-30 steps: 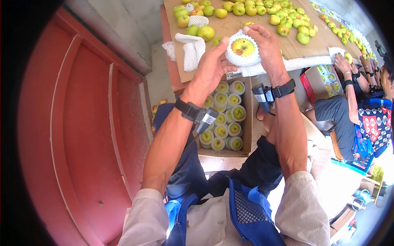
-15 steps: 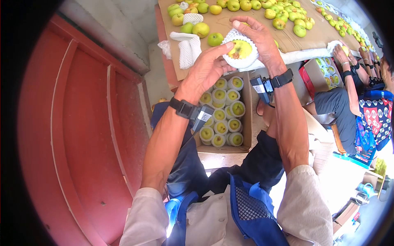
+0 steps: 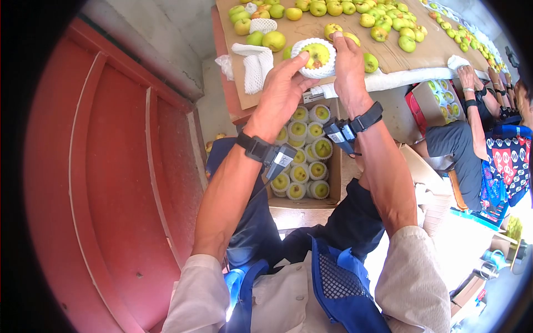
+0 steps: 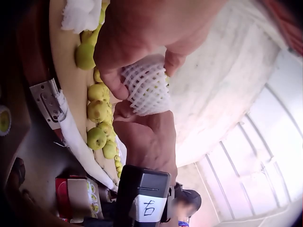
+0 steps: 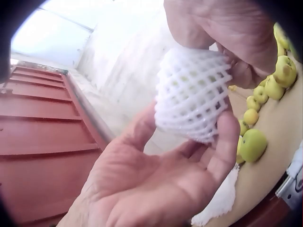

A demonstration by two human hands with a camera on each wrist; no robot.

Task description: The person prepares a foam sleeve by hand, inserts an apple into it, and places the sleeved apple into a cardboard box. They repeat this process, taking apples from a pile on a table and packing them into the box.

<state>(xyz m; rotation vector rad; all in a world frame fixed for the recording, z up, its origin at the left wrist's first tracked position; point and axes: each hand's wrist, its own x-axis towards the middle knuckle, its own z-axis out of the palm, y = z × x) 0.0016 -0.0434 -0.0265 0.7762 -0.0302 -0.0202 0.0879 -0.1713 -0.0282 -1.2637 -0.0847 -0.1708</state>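
Note:
A yellow-green apple [image 3: 317, 54] sits in a white foam net [image 3: 330, 67], held up in front of the table edge with its blossom or stem end showing. My left hand [image 3: 282, 84] grips it from the left, thumb on the apple's top and fingers around the net. At the opposite side is my right hand [image 3: 351, 72], thumb upright, its curled fingers against the net in the right wrist view. Mesh [image 5: 191, 97] covers the apple's side there. From the left wrist, the net [image 4: 147, 90] shows between both hands.
A cardboard box [image 3: 335, 188] of netted apples stands below, between the knees. Loose apples [image 3: 388, 22] and empty foam nets [image 3: 255, 72] lie on the cardboard-covered table [image 3: 311, 29]. A red door [image 3: 122, 166] is at the left; another person [image 3: 466, 161] works at the right.
The netted apple has shifted left, together with my left hand. My right hand has moved left and turned, its thumb now upright beside the net instead of over it.

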